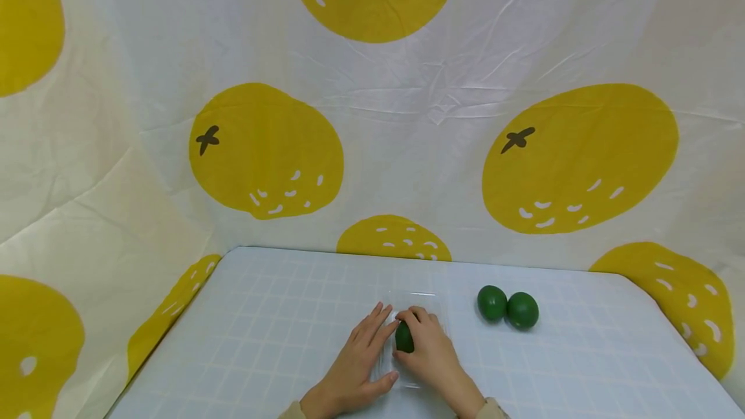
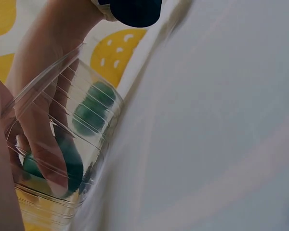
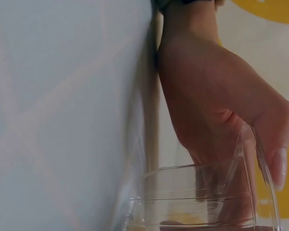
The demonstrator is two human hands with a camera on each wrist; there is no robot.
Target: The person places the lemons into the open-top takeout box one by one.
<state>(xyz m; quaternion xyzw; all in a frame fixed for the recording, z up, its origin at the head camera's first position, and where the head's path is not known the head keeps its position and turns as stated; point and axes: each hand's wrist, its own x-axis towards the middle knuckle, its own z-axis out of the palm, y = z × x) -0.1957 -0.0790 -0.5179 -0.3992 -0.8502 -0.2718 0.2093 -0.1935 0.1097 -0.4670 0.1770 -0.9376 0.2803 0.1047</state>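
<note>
My right hand (image 1: 429,351) grips a dark green, smooth, rounded fruit (image 1: 404,337) between thumb and fingers, inside a clear plastic container (image 1: 426,294). Through the ribbed container wall (image 2: 62,101) in the left wrist view, the held fruit (image 2: 74,166) shows low down, with right-hand fingers around it. My left hand (image 1: 359,364) lies along the container's left side, fingers straight and thumb spread toward the near edge. In the right wrist view the left thumb (image 3: 278,168) is at the container's rim. Two more green fruits (image 1: 492,304) (image 1: 522,311) sit side by side to the right.
The table (image 1: 262,315) wears a pale blue checked cloth. Behind and beside it hangs a white curtain (image 1: 401,147) printed with big yellow fruit shapes. Both sleeves (image 1: 491,408) are beige.
</note>
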